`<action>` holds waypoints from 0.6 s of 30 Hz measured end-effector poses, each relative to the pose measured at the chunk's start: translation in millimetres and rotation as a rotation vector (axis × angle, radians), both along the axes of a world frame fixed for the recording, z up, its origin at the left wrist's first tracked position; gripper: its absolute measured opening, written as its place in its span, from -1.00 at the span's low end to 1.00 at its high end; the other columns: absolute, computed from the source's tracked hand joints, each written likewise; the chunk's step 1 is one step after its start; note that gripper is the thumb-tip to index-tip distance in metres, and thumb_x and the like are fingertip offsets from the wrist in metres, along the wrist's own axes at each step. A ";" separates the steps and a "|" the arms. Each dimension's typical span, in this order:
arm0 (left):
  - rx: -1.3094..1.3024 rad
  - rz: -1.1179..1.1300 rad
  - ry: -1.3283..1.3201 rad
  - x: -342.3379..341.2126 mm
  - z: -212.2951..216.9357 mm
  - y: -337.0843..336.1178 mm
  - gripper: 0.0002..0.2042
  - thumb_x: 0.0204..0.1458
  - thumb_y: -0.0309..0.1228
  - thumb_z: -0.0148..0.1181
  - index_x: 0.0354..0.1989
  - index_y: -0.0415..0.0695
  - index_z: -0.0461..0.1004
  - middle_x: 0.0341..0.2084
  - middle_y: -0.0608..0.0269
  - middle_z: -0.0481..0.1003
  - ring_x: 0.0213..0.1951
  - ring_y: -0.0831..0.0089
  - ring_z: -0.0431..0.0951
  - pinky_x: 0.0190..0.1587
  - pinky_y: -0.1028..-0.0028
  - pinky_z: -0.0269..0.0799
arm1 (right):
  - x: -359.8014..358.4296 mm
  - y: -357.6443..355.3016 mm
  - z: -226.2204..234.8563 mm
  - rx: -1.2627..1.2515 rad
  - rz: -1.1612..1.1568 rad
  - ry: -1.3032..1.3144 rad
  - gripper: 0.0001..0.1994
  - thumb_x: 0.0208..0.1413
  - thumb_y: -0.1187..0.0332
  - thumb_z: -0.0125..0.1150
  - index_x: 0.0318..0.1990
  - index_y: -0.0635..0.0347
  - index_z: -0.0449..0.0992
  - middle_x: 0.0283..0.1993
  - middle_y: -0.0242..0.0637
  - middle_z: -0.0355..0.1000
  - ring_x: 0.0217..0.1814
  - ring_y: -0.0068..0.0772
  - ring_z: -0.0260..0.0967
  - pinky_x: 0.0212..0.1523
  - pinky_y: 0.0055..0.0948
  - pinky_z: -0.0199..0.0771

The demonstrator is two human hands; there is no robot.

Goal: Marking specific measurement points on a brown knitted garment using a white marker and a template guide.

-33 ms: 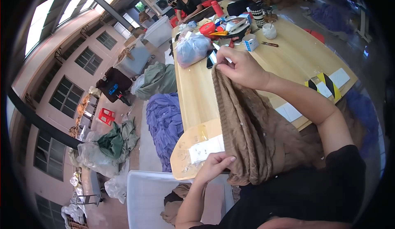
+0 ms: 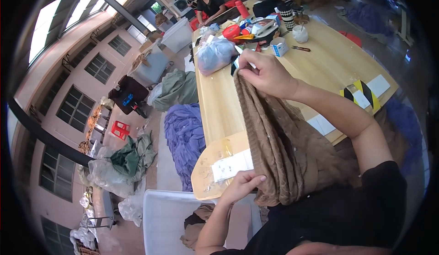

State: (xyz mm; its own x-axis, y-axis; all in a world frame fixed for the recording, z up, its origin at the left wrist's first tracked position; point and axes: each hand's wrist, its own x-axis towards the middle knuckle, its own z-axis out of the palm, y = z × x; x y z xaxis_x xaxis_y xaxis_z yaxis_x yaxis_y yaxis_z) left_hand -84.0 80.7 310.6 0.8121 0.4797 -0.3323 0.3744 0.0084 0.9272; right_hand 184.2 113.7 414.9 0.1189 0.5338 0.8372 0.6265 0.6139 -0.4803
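Note:
A brown knitted garment (image 2: 288,149) with a ribbed edge hangs in folds between my two hands, in front of my body. My right hand (image 2: 270,75) pinches the top end of the ribbed edge, above the table. Lower down, my left hand (image 2: 241,185) grips the same edge near its bottom end, thumb on top, with the other fingers partly hidden. Close by that hand, white paper sheets (image 2: 231,165) lie on a rounded pale board (image 2: 203,175) at the table's near left corner.
The wooden table (image 2: 320,76) bears a stuffed plastic bag (image 2: 215,57), a small box (image 2: 279,47), a cup (image 2: 300,34) and a red-handled tool (image 2: 301,49). Purple fabric (image 2: 184,140) is heaped left of it. Below stands a white bin (image 2: 160,204) holding brown cloth. A person (image 2: 210,5) sits beyond.
Very little differs. The surroundings sit slightly further right in the picture, and my right hand with the garment's top end has shifted slightly left.

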 end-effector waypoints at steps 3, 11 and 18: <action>-0.026 -0.193 -0.012 2.3 -25.1 -3.8 -0.77 0.10 -0.34 0.04 -0.38 -0.30 0.46 -0.58 0.46 0.41 -0.46 0.74 0.33 -0.38 0.66 0.29 | -3.6 9.0 10.6 0.221 -0.079 -0.050 -0.87 -0.07 0.55 0.11 -0.37 0.25 0.29 -0.48 -0.23 0.30 -0.46 -0.33 0.31 -0.44 -0.44 0.28; 0.845 -0.273 0.030 16.0 29.8 -15.8 -0.85 0.07 -0.47 -0.03 -0.24 -0.24 0.40 -0.47 0.09 0.47 -0.45 0.29 0.50 -0.34 0.39 0.38 | 10.2 57.4 44.9 0.517 -0.257 -0.474 -0.83 -0.09 0.51 0.10 -0.29 0.20 0.31 -0.38 -0.12 0.34 -0.32 -0.01 0.35 -0.32 -0.24 0.38; 0.158 0.241 -0.890 49.5 112.2 -18.7 -0.71 0.11 -0.49 -0.08 -0.03 -0.38 0.26 -0.09 0.05 0.38 -0.09 0.35 0.43 -0.03 0.44 0.34 | 28.7 109.7 86.2 0.381 -0.351 -0.322 -0.87 -0.02 0.42 0.03 -0.28 0.13 0.29 -0.39 -0.13 0.32 -0.31 -0.03 0.35 -0.34 -0.22 0.36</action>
